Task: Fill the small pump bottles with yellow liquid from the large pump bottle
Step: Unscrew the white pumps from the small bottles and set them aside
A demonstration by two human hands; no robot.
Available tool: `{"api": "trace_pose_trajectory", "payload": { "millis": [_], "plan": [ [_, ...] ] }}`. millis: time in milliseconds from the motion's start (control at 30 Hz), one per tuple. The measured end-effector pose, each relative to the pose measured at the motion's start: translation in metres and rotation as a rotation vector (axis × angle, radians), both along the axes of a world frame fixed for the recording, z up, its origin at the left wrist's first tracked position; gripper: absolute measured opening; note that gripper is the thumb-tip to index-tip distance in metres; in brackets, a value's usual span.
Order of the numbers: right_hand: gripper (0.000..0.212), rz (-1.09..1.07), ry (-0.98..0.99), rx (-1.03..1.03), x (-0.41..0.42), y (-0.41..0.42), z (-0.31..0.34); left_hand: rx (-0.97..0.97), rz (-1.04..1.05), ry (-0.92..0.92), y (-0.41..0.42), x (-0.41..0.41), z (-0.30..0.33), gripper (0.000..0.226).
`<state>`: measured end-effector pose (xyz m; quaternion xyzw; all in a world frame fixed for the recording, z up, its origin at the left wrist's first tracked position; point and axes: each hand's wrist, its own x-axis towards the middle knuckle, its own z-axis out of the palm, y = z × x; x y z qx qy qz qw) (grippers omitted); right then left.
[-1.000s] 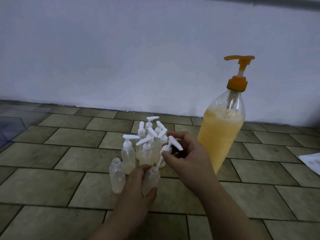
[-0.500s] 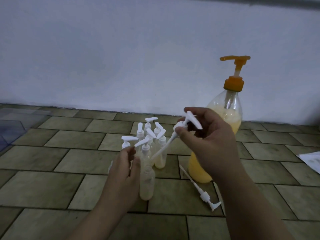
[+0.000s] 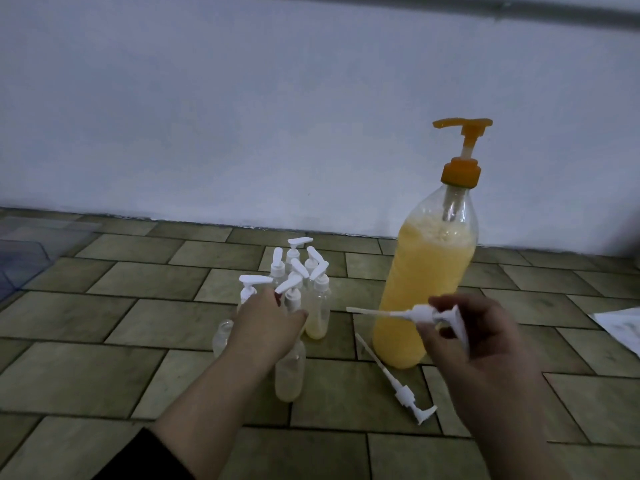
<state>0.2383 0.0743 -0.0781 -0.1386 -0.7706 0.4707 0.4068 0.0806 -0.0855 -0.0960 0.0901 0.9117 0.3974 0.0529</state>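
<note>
A large clear bottle of yellow liquid (image 3: 424, 289) with an orange pump top (image 3: 462, 157) stands on the tiled floor at right. Left of it is a cluster of small pump bottles (image 3: 298, 282) with white pump heads. My left hand (image 3: 266, 323) rests on the top of a small capless bottle (image 3: 290, 372) standing in front of the cluster. My right hand (image 3: 474, 334) holds a white pump head (image 3: 420, 313) sideways in front of the large bottle, its dip tube pointing left. A second capless small bottle (image 3: 221, 337) stands left of my left hand.
Another loose white pump head (image 3: 398, 386) with its tube lies on the tiles between my hands. A white paper sheet (image 3: 620, 327) lies at the right edge. A clear plastic container (image 3: 20, 258) sits at the far left. A white wall runs behind.
My right hand pulled the pump head out of the small bottle, lifted it, then swung it down and right, in front of the large bottle. My left hand shifted onto the bottle's top.
</note>
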Motion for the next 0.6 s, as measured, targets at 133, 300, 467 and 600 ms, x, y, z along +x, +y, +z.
{"api": "trace_pose_trajectory", "payload": {
  "millis": [133,300,467,600],
  "plan": [
    [0.028,-0.153,-0.035,0.190,0.000,0.009,-0.061,-0.005,0.012,0.018,0.003,0.000,-0.005,0.034],
    [0.038,-0.174,-0.156,0.299,-0.001,0.017,-0.110,-0.014,0.021,-0.006,0.006,-0.002,-0.007,0.036],
    [0.052,-0.130,-0.339,0.536,-0.014,0.021,-0.135,-0.088,0.058,0.000,0.007,-0.009,-0.007,0.026],
    [0.052,-0.068,-0.389,0.560,-0.016,0.020,-0.136,-0.087,0.047,0.033,0.008,-0.010,-0.010,0.023]
  ]
}}
